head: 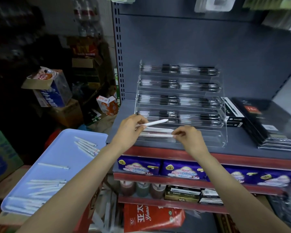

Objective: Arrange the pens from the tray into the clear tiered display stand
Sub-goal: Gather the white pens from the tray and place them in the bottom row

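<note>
2 bare forearms enter from the bottom edge. No sleeve, cuff or glove shows along either forearm. The left hand [128, 130] and the right hand [190, 138] carry no ring, watch, strap or bracelet at the visible fingers and wrists. Fingernails are short and unpainted where they can be made out. Both forearms are slender, with smooth outlines. Motion blur softens finer surface detail. No other body part is in view.

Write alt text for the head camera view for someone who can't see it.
Left hand holds a white pen while right hand pinches another in the clear stand's bottom tier. More white pens lie on the blue tray at left.
</note>
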A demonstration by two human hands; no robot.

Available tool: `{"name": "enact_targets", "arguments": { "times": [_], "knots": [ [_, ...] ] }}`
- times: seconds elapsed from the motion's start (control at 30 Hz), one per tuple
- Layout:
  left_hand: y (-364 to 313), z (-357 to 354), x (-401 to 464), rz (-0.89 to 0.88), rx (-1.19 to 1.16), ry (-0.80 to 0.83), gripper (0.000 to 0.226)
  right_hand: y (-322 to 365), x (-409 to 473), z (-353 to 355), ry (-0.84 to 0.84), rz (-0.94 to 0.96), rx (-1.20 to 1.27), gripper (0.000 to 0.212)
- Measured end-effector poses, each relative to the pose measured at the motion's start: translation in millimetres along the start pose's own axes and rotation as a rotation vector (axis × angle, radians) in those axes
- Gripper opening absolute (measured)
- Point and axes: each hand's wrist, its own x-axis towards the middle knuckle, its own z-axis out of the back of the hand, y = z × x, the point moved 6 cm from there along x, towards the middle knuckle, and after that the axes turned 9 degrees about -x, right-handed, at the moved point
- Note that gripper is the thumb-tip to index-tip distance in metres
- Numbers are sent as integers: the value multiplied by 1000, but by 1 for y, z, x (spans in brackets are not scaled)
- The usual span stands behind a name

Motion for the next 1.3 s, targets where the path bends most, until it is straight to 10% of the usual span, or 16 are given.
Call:
{"name": "enact_targets", "arguments": {
  "times": [0.33,0.87,1.3],
  "knots": [
    [1,-18,8,-2,54,68,17,8,7,13,-56,-1,233,23],
    [13,-30,6,-104,488,152,33,13,11,-11,-59,33,-57,13],
    [76,56,-46,86,121,-165,19,132,-7,-52,-9,222,156,22]
  ]
}}
